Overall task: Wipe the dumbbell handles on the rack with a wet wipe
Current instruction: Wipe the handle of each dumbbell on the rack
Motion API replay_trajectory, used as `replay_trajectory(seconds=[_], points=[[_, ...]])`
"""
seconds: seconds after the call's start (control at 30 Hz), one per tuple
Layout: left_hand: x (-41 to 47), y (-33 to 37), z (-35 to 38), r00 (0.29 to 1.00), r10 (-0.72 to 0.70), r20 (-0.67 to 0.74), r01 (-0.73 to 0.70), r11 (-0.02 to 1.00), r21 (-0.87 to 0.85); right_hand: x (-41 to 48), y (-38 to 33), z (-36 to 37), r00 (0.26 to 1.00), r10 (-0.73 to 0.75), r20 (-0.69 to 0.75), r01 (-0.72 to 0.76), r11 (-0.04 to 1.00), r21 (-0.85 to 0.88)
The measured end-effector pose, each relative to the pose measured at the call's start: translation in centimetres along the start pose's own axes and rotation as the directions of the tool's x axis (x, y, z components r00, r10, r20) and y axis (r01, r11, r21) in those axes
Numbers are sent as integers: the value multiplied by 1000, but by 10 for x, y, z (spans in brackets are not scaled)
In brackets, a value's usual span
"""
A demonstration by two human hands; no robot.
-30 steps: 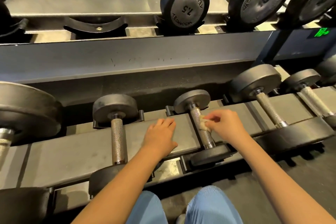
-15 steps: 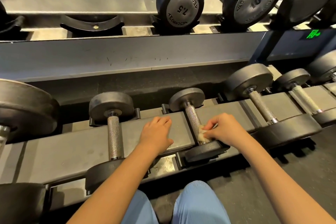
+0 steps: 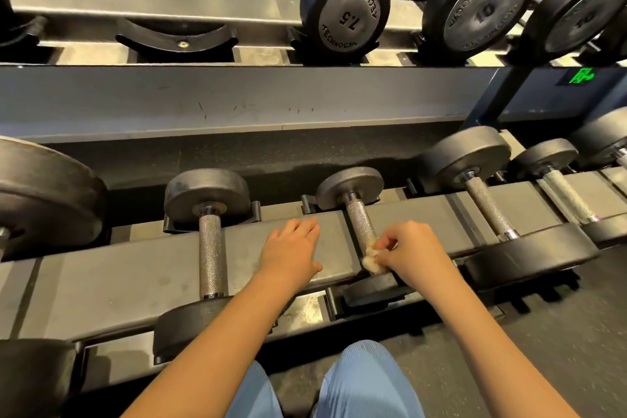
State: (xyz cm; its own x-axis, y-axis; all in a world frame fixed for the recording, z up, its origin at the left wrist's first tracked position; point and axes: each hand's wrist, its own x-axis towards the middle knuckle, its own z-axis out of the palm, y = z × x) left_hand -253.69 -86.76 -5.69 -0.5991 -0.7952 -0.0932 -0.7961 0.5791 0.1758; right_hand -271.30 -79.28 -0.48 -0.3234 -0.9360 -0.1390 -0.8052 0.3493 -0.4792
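A small dumbbell lies across the lower rack shelf (image 3: pixel 135 275), its knurled steel handle (image 3: pixel 359 219) running toward me. My right hand (image 3: pixel 412 253) pinches a crumpled pale wet wipe (image 3: pixel 371 258) against the near end of that handle, just above the front weight head (image 3: pixel 371 288). My left hand (image 3: pixel 291 253) rests flat with straight fingers on the shelf bar left of the handle. Another small dumbbell's handle (image 3: pixel 210 254) lies further left.
More dumbbells (image 3: pixel 488 210) sit to the right on the same shelf and a large one (image 3: pixel 44 193) at the far left. The upper shelf carries bigger dumbbells (image 3: pixel 346 7) and an empty cradle (image 3: pixel 176 37). My knees (image 3: pixel 366 380) are close below the rack.
My right hand has slid the wipe down the handle from its middle to the near end. The left hand stays flat on the shelf.
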Motion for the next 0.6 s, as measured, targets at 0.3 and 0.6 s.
replay_trajectory(seconds=[0.3, 0.6], points=[[-1, 0, 2, 1000, -2, -2, 2, 1000, 8, 41, -33, 5, 974, -100, -204, 108, 994, 27], [1, -1, 4, 1000, 1, 0, -1, 1000, 3, 19, -16, 3, 998, -61, -21, 59, 995, -86]])
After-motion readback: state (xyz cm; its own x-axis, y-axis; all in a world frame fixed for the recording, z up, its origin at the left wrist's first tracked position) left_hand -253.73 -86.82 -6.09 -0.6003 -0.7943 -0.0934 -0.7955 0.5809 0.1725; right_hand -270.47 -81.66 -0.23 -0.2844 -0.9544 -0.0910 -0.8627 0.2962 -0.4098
